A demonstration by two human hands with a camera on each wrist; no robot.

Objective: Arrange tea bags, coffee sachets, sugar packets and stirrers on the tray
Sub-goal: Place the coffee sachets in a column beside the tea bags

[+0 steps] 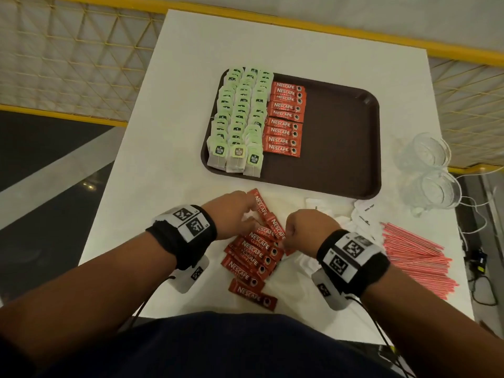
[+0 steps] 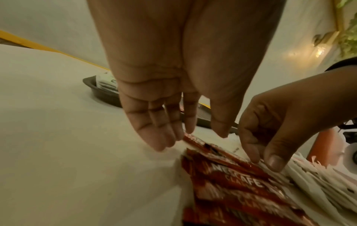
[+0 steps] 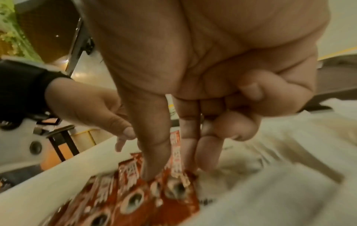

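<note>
Sachets (image 1: 255, 248) of coffee lie piled on bench (image 1: 152, 173) near tray (image 1: 341, 148). Left hand (image 1: 231, 214) open, fingers straight, reaching at the pile's far end. Right hand (image 1: 308, 227) pinches one sachet's end between thumb and fingers.

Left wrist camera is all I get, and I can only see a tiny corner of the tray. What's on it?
Observer: The head view shows three rows of green tea bags on the left part of the brown tray.
Operator: Are any red packets on it too?
Observer: Yes, a column of red Nescafe sachets lies right beside the tea bags, label up.
Operator: Is there anything on the table I can't see at all?
Observer: Two clear glass cups sit on the white table, just right of the tray.
</note>
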